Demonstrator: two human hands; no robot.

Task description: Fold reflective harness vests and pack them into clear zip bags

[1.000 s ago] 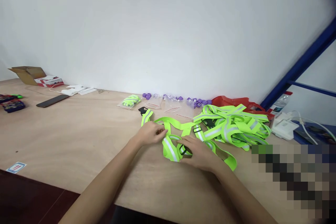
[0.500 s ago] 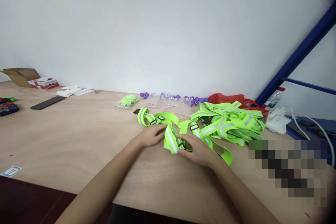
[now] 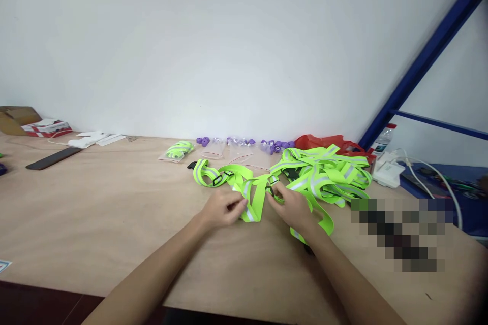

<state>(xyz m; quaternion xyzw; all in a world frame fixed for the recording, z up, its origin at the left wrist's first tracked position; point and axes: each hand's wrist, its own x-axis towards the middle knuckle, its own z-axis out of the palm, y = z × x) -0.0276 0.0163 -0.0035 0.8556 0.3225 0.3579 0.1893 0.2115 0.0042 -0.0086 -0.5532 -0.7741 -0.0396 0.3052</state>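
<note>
A neon-green reflective strap harness [image 3: 260, 198] with grey stripes and black buckles lies spread on the wooden table in front of me. My left hand [image 3: 223, 208] is closed, thumb and forefinger pinched at the left edge of its folded middle part. On the other side, my right hand [image 3: 292, 208] grips the strap near a black slider, its fingertips partly hidden behind the thumb. The harness's left end curls round to a black clip [image 3: 191, 165]. Beside my right hand, a heap of similar reflective straps [image 3: 324, 175] is piled up, loosely tangled.
Behind the harness are a bagged strap [image 3: 180, 150], clear zip bags [image 3: 240, 152], several purple pieces [image 3: 277, 147] and a red plastic bag [image 3: 328, 143]. A bottle [image 3: 383, 139] and white charger [image 3: 389, 172] stand right. A dark flat bar [image 3: 55, 158] lies left.
My left hand has closed from a looser pose and come slightly nearer. My right hand has shifted right along the strap, and the harness's middle fold has opened out. The view has turned slightly right.
</note>
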